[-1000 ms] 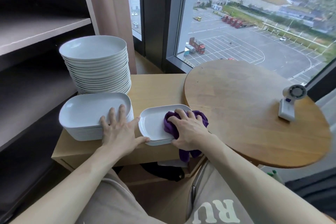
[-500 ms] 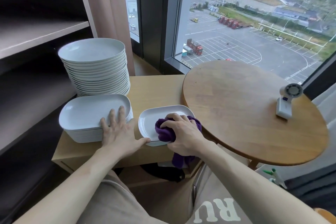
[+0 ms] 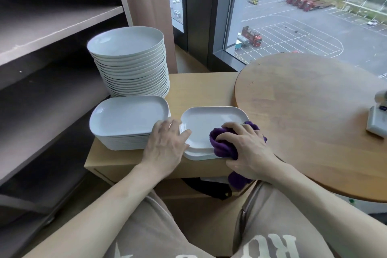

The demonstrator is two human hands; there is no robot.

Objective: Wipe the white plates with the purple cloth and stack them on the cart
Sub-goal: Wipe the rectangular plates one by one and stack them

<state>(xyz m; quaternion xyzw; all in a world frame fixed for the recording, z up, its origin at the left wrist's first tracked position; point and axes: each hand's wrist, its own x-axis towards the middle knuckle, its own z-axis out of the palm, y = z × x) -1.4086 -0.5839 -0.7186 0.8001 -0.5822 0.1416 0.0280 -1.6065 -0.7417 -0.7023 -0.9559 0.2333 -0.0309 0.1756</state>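
1. At frame centre, a white rectangular plate [image 3: 206,130] tops a short stack on the wooden cart [image 3: 201,88].
2. The right hand [image 3: 248,148] is curled around the bunched purple cloth [image 3: 223,144], pressing it on the plate's lower-right corner.
3. The left hand [image 3: 166,148], fingers spread, steadies the plate's left rim.

You see plain white plates [image 3: 207,130], a deep purple cloth [image 3: 224,144], a pale wood cart [image 3: 201,88] and a darker, grained round tabletop [image 3: 314,115].

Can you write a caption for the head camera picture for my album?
Right hand wipes a white plate with the purple cloth; left hand steadies it.
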